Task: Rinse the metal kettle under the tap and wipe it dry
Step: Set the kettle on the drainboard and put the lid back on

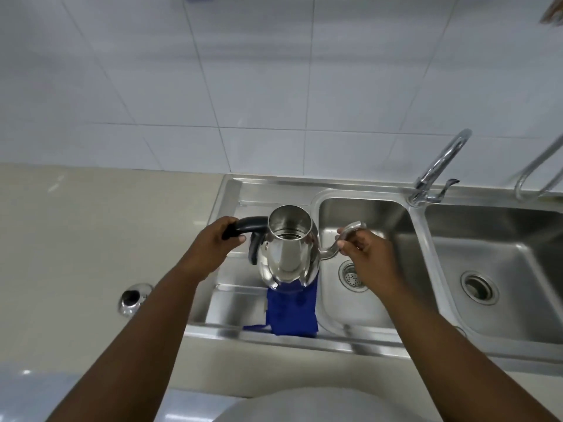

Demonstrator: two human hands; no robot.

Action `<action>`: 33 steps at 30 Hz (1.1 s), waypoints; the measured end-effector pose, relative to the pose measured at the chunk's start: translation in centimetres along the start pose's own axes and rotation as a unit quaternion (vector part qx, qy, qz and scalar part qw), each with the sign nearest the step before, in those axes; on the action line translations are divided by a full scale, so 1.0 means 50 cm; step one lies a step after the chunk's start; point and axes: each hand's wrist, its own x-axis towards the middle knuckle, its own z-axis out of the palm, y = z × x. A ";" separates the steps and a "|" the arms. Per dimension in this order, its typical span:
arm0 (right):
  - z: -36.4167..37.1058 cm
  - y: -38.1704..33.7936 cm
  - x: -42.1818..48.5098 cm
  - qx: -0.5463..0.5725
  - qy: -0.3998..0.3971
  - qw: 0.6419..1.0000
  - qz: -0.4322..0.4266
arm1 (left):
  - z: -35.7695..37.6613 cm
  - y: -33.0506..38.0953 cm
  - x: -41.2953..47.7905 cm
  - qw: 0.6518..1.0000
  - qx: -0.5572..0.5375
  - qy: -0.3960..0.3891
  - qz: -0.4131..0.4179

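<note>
The metal kettle [288,254] is sitting over the sink drainboard [234,300], on or just above a blue cloth [292,309]. The left hand [213,242] is gripping its handle and the right hand [365,254] is pinching its spout. The tap [438,166] isn't running. Rinsing is probably still pending, and wiping too.

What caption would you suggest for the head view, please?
Left hand grips the kettle by its handle, right hand holds the spout, beside the sink.

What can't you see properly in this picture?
Head view:
- Blue cloth: far end hidden by the shiny metal kettle.
- Kettle's black handle: its end covered by the left hand.
- Silver flexible hose: cut off by the right edge, blurred.
- Brown object, top right corner: cut off, unidentifiable.
</note>
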 end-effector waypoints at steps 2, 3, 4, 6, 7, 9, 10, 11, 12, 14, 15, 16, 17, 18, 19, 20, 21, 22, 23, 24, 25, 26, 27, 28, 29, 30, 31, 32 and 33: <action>0.043 -0.015 -0.010 -0.021 -0.001 1.000 -0.014 | -0.039 -0.027 -0.009 1.000 0.009 0.000 -0.002; 0.062 -0.018 -0.014 -0.025 -0.001 0.999 -0.020 | -0.056 -0.039 -0.014 1.000 0.011 0.001 -0.003; 0.080 -0.023 -0.018 -0.030 -0.003 0.999 -0.024 | -0.073 -0.050 -0.019 1.000 0.009 0.003 -0.006; 0.112 -0.031 -0.024 -0.037 -0.013 0.999 -0.022 | -0.103 -0.070 -0.027 1.000 -0.005 0.004 -0.011; 0.128 -0.037 -0.028 -0.039 -0.017 0.999 -0.021 | -0.116 -0.080 -0.031 1.000 -0.013 0.003 -0.011; 0.158 -0.045 -0.037 -0.039 -0.020 0.999 -0.024 | -0.139 -0.100 -0.035 1.000 -0.020 0.001 -0.014; 0.171 -0.048 -0.040 -0.040 -0.021 0.999 -0.027 | -0.148 -0.111 -0.036 1.000 -0.024 0.001 -0.015; 0.182 -0.048 -0.043 -0.046 -0.020 0.998 -0.027 | -0.156 -0.120 -0.037 0.999 -0.029 0.002 -0.017; 0.194 -0.050 -0.045 -0.054 -0.019 0.998 -0.025 | -0.163 -0.130 -0.037 0.999 -0.033 0.002 -0.020; 0.214 -0.050 -0.050 -0.064 -0.018 0.998 -0.010 | -0.173 -0.147 -0.037 0.999 -0.033 0.000 -0.024; 0.224 -0.050 -0.052 -0.067 -0.017 0.998 0.000 | -0.177 -0.156 -0.037 0.999 -0.031 0.000 -0.025; 0.232 -0.050 -0.056 -0.068 -0.016 0.998 0.011 | -0.178 -0.164 -0.038 0.999 -0.030 0.000 -0.028; 0.240 -0.050 -0.059 -0.071 -0.015 0.997 0.019 | -0.180 -0.171 -0.039 0.999 -0.030 0.000 -0.033; 0.247 -0.048 -0.062 -0.079 -0.015 0.996 0.025 | -0.181 -0.176 -0.039 0.999 -0.030 -0.001 -0.036; 0.253 -0.047 -0.064 -0.090 -0.015 0.995 0.027 | -0.181 -0.182 -0.039 0.999 -0.031 -0.001 -0.038; 0.259 -0.047 -0.066 -0.098 -0.015 0.995 0.028 | -0.183 -0.186 -0.039 0.999 -0.030 -0.004 -0.039; 0.262 -0.045 -0.068 -0.100 -0.013 0.994 0.029 | -0.183 -0.188 -0.040 0.999 -0.030 -0.008 -0.039; 0.262 -0.044 -0.069 -0.099 -0.011 0.995 0.031 | -0.180 -0.190 -0.041 0.999 -0.031 -0.011 -0.040; 0.263 -0.043 -0.070 -0.097 -0.008 0.995 0.035 | -0.179 -0.192 -0.040 0.998 -0.036 -0.014 -0.042; 0.264 -0.042 -0.069 -0.096 -0.005 0.995 0.039 | -0.177 -0.194 -0.040 0.998 -0.039 -0.015 -0.043; 0.265 -0.042 -0.069 -0.096 -0.002 0.995 0.042 | -0.175 -0.195 -0.039 0.998 -0.042 -0.017 -0.042; 0.265 -0.042 -0.068 -0.098 0.001 0.994 0.043 | -0.173 -0.196 -0.038 0.998 -0.045 -0.019 -0.040; 0.265 -0.041 -0.068 -0.103 0.004 0.994 0.041 | -0.172 -0.197 -0.037 0.998 -0.048 -0.020 -0.039; 0.264 -0.040 -0.067 -0.110 0.008 0.993 0.039 | -0.170 -0.198 -0.036 0.998 -0.049 -0.020 -0.038; 0.263 -0.038 -0.066 -0.117 0.010 0.992 0.037 | -0.169 -0.198 -0.034 0.998 -0.047 -0.020 -0.036; 0.262 -0.036 -0.065 -0.123 0.010 0.992 0.036 | -0.167 -0.198 -0.034 0.998 -0.044 -0.021 -0.035; 0.262 -0.033 -0.065 -0.127 0.009 0.991 0.035 | -0.165 -0.199 -0.034 0.998 -0.039 -0.021 -0.033; 0.262 -0.030 -0.066 -0.129 0.008 0.991 0.032 | -0.162 -0.199 -0.034 0.999 -0.032 -0.019 -0.029; 0.263 -0.028 -0.066 -0.131 0.008 0.991 0.029 | -0.160 -0.199 -0.034 0.999 -0.021 -0.016 -0.025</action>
